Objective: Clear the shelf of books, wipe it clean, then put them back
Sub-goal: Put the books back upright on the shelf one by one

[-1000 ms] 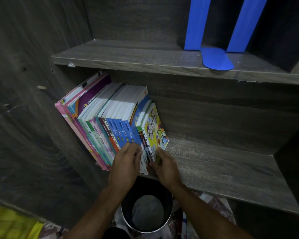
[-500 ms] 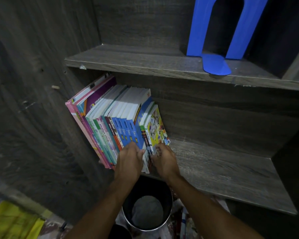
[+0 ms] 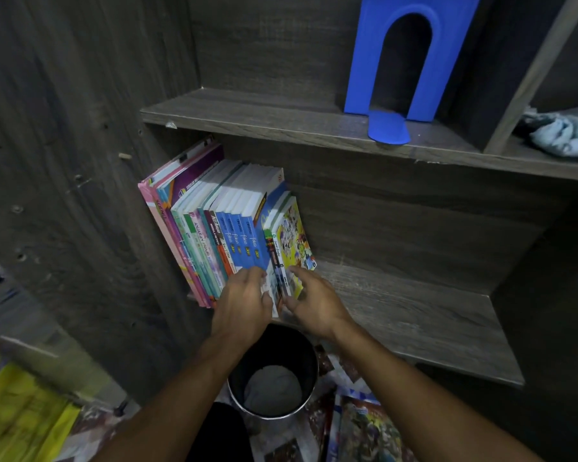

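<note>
a leaning row of colourful paperback books (image 3: pixel 227 228) on the grey wood-grain shelf (image 3: pixel 414 315) is pressed at its lower spines by the loosely curled left hand (image 3: pixel 244 305) and open-fingered right hand (image 3: pixel 314 301).

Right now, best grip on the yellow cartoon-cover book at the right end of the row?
Probably pinch the yellow cartoon-cover book at its lower spine corner, coming from the open right side. Its cover faces bare shelf there, and the row leans left against the cabinet wall. The right hand is already at that corner; the left hand can brace the neighbouring books.
</note>
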Tool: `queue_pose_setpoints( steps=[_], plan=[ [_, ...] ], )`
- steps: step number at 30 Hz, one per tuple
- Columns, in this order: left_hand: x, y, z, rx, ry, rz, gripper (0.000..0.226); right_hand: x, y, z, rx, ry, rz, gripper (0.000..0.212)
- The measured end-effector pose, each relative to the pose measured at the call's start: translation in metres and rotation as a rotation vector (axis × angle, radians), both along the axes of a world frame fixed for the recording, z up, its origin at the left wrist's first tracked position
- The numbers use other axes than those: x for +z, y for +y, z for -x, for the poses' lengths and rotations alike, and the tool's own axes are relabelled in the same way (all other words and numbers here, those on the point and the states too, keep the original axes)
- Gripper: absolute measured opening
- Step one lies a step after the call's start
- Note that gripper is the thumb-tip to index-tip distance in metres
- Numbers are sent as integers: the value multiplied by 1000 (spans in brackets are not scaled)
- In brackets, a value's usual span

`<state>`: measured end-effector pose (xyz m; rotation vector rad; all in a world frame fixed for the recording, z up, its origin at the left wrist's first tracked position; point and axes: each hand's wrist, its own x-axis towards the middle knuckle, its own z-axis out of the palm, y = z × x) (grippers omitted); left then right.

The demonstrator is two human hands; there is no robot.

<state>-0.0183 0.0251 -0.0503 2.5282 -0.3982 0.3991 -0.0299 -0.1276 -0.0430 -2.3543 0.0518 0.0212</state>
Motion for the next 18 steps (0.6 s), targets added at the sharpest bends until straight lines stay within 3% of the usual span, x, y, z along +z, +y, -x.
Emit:
queue_pose_setpoints(
  steps=[5, 8, 12, 18],
  plan=[
    [3, -1, 21, -100, -115, -118, 50, 23, -12, 34, 88, -18, 161, 72],
    [6, -4, 33, -137, -143, -170, 47, 28, -19, 50, 104, -12, 284, 75],
    [13, -13, 49, -168, -107, -187, 34, 34, -27, 72, 78, 3, 377, 59],
    [7, -38, 75, -247, -57, -255, 40, 27, -46, 112, 30, 51, 441, 50]
  ],
)
